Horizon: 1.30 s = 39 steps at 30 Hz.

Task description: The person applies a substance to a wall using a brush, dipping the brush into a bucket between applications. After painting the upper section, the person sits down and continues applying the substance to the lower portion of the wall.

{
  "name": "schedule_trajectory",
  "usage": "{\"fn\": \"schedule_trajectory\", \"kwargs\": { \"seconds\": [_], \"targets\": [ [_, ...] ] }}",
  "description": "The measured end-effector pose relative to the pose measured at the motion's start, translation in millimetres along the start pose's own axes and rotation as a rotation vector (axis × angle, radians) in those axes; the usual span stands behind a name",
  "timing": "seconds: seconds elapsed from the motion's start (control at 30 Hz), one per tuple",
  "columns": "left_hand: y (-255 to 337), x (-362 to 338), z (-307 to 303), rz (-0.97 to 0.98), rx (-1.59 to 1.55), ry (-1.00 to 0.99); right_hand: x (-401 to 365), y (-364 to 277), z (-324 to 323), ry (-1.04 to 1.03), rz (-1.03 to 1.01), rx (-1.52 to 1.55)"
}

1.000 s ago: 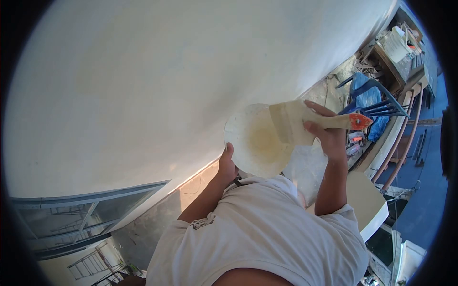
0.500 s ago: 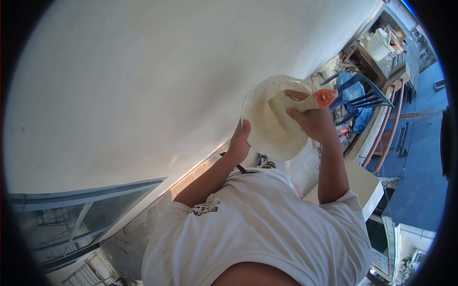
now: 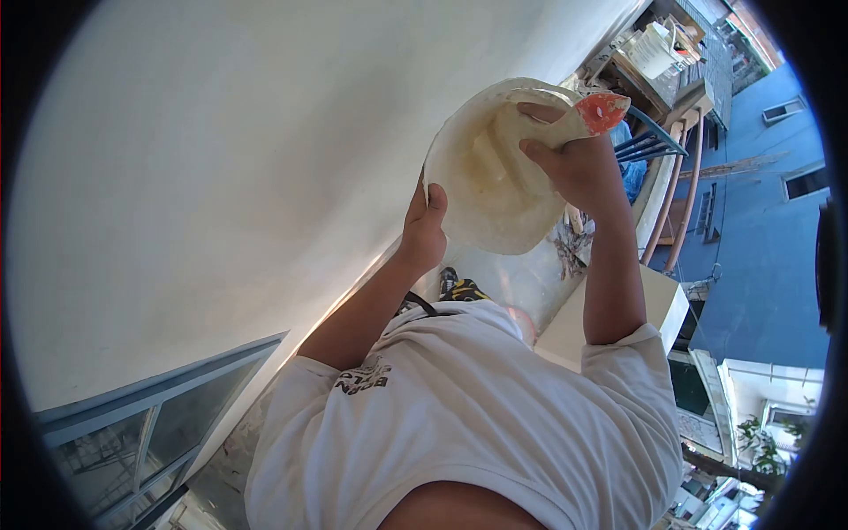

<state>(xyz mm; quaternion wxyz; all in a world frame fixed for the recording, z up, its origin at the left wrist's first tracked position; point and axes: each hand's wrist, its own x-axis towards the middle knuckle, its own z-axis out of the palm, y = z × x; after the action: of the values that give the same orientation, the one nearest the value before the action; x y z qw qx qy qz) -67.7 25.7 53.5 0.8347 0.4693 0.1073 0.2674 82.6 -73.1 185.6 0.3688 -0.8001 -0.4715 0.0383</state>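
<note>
My left hand point(image 3: 426, 231) grips a round off-white basin point(image 3: 468, 216) by its left edge, thumb over the rim and fingers hidden behind it. Pale, wet-looking putty point(image 3: 486, 181) coats the inside of the basin. At the upper right of the basin, my right hand point(image 3: 579, 172) is closed around a putty knife point(image 3: 602, 113) with a worn red handle end. Its handle is smeared with the same pale stuff, and its blade is hard to make out against the basin. The basin is held up in front of my chest, tilted towards me.
A smooth off-white wall point(image 3: 221, 177) rises along my left, with a framed window point(image 3: 168, 424) low in it. To the right stand a blue plastic chair point(image 3: 654, 141), a white bucket point(image 3: 654, 51), brownish pipes point(image 3: 685, 190) and a pale box-like ledge point(image 3: 649, 309).
Both hands and the basin have moved up and slightly left in view, and the basin is tilted more. My view has shifted, showing more of the blue building. Both grips stay the same.
</note>
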Motion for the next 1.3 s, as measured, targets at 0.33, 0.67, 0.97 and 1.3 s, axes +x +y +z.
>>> {"fn": "schedule_trajectory", "kwargs": {
  "seconds": [0.33, 0.67, 0.97, 1.3],
  "targets": [
    [34.2, 15.0, 18.4, 0.179, 0.383, -0.105, 7.1, 25.8, 3.6, 0.118, -0.027, 0.134],
    [-9.0, -1.9, 37.4, 0.142, 0.304, 0.198, 30.0, 46.9, 14.6, -0.153, 0.026, 0.006],
    [-15.0, -31.2, 31.0, 0.216, 0.296, 0.264, 24.8, 38.7, 39.4, -0.335, 0.002, 0.1],
    [1.4, -81.3, -6.8, 0.126, 0.077, 0.272, -53.7, -21.3, 18.1, -0.089, 0.001, 0.268]
  ]
}}
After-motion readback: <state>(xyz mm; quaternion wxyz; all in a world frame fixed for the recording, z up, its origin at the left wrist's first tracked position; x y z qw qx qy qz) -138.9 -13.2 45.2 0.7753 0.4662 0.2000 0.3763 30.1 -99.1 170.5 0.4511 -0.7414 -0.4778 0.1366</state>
